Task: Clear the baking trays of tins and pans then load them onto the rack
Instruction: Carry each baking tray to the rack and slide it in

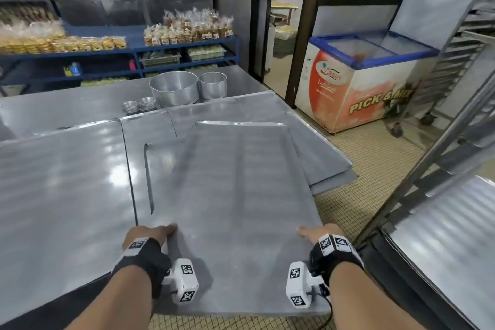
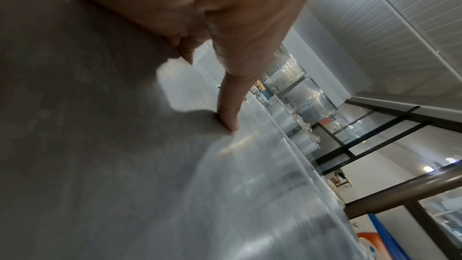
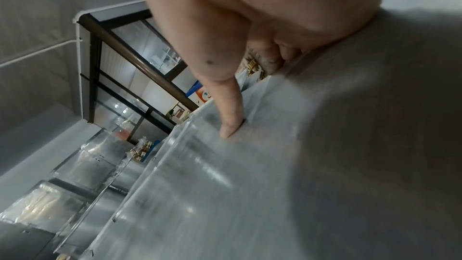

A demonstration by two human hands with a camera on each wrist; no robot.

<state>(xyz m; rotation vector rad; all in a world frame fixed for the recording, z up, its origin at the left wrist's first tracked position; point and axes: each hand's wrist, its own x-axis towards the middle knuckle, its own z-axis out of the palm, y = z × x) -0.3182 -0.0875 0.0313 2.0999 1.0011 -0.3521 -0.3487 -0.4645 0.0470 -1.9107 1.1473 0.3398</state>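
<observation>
I'm holding the top tray (image 1: 235, 195) by its two long sides, near end hanging off the table (image 1: 61, 182) toward me. Left hand (image 1: 146, 236) is gripping the left edge, thumb pressing flat on top, other fingers curling under the lip. Right hand (image 1: 317, 236) is mirroring that on the right edge. The wrist views are showing both thumbs down on the metal and knuckles tucked beneath.

The tray is empty, lying on more trays (image 1: 321, 163) fanned out under it. The tins (image 1: 175, 90) are standing on the table at the far end, clear of it. The rack (image 1: 442, 120) is standing to my right, runners open; one tray (image 1: 450, 249) is already sitting in it, low down.

Risks, as I'm judging them:
- Sheet is wide, thin, smooth brushed metal. Thumb-pinch grip is relying on friction, so a tilt could be sliding it out.
- Lifting may be dragging the tray below off the table edge; that stack is already overhanging the floor.
- Swinging right, a far corner could be clipping the rack upright or the freezer (image 1: 356, 88).
- Misaligning with the runners is jamming it or dropping one side.

Shape: flat rectangle, rounded corners, low rolled rim, faint ribbing.
</observation>
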